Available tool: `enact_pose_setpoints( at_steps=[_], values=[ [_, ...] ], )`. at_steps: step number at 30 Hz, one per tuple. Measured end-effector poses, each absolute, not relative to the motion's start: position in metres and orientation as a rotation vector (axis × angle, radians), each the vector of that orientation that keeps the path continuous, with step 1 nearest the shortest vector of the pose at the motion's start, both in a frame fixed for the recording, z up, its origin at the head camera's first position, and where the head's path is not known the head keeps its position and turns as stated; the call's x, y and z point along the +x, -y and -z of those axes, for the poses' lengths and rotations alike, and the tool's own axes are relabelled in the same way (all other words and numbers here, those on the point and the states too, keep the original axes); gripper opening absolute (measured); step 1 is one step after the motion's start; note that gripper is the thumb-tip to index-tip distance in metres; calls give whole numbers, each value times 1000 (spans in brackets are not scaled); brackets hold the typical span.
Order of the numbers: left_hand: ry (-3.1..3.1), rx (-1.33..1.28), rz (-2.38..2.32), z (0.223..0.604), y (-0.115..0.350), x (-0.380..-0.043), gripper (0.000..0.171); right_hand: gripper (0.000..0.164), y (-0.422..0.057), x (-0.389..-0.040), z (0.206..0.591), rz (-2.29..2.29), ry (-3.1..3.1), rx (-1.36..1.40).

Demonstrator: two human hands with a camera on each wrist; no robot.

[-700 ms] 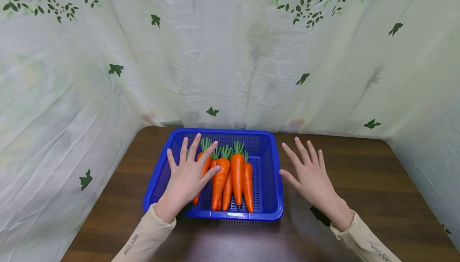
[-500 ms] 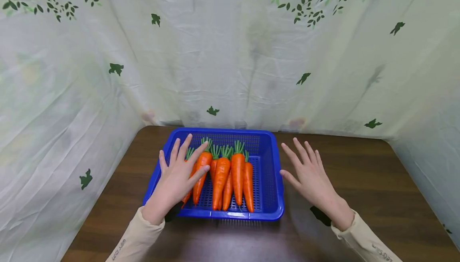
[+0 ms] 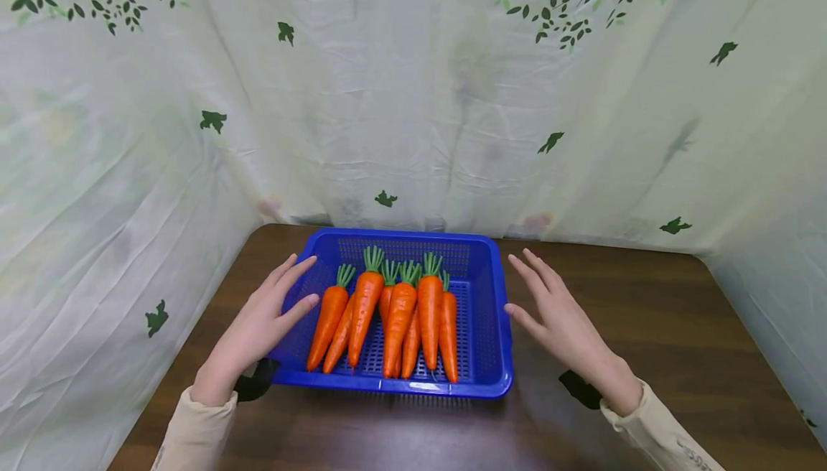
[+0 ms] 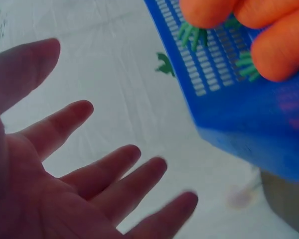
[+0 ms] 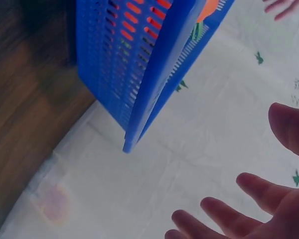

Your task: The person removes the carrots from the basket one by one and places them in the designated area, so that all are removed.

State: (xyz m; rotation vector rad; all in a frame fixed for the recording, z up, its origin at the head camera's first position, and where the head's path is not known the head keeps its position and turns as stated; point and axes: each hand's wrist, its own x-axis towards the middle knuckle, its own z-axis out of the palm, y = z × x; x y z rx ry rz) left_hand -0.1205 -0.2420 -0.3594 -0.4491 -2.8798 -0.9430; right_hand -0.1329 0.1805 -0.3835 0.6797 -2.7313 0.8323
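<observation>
A blue plastic basket [image 3: 481, 327] with slotted walls stands on the table, several orange carrots [image 3: 366, 306] with green tops lying side by side in it. My left hand [image 3: 258, 320] is over the basket's left rim, fingers spread and holding nothing. In the left wrist view its palm [image 4: 40, 199] shows bare, apart from the basket wall [image 4: 189, 94]. On the other side, my right hand [image 3: 565, 320] hovers just off the right rim with straight, parted fingers. The right wrist view shows those fingers [image 5: 224, 214] away from the basket's side [image 5: 124, 64].
The basket rests on a brown wooden table [image 3: 646, 327], near its far edge. Behind and at both sides hangs a pale cloth [image 3: 413, 112] printed with green leaves. A black wrist strap [image 3: 256, 381] shows below the left hand.
My left hand has moved left from above the carrots to the basket's left rim, uncovering the left carrots. The right hand has turned slightly, staying beside the right rim.
</observation>
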Motion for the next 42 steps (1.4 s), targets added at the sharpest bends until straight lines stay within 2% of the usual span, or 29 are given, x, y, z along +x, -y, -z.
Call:
enact_pose_setpoints(
  at_steps=[5,16,28,42],
  values=[
    [2913,-384,1122,362,264,-119,67,69,-178,-133,382,-953,2708,699],
    [2912,-322,1423,376,293,-113,72,70,-175,-137,378,-1071,2669,758],
    [2800,-497,1834,402,305,-121,73,68,-166,-141,371,-1462,2638,772],
    [2898,-553,1849,427,320,-148,73,67,-150,-147,360,-1997,2629,788]
  ],
)
